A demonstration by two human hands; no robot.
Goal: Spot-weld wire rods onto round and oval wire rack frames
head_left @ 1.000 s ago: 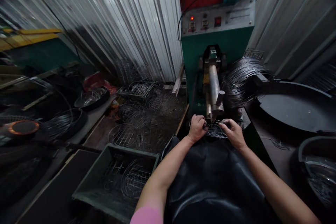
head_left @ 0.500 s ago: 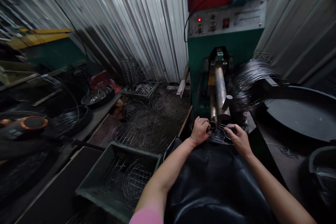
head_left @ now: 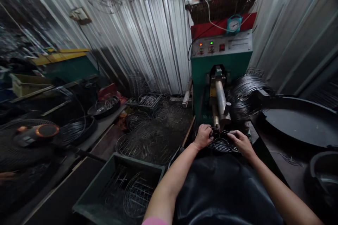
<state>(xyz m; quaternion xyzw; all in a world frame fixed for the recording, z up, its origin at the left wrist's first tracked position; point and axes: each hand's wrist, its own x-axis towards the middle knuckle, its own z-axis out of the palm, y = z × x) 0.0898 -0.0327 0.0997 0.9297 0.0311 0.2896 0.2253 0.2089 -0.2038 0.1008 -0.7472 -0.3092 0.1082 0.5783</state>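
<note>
My left hand (head_left: 204,136) is closed on the left side of a round wire rack (head_left: 220,145) above my lap. Opposite it, my right hand (head_left: 241,142) pinches the end of a thin wire (head_left: 224,131) that runs across between the hands. Both hands are just below the electrode tips of a green spot welder (head_left: 221,59). Its thick metal arm (head_left: 221,95) points down toward me, and the wire passes at the tips; I cannot tell whether they touch. A black apron (head_left: 224,186) covers my lap. My fingers hide parts of the rack's edge.
A green crate (head_left: 87,191) with wire racks (head_left: 139,195) stands at lower left, and more wire pieces (head_left: 158,130) lie behind it. On the right are a wire coil (head_left: 248,95), a large black pan (head_left: 298,119) and a dark bucket (head_left: 322,175). A fan (head_left: 34,132) is far left.
My view has tilted upward, bringing a basket above the machine into sight. A green light now shows beside the red one. Both hands stay near the tips, with the wire between them clearer.
</note>
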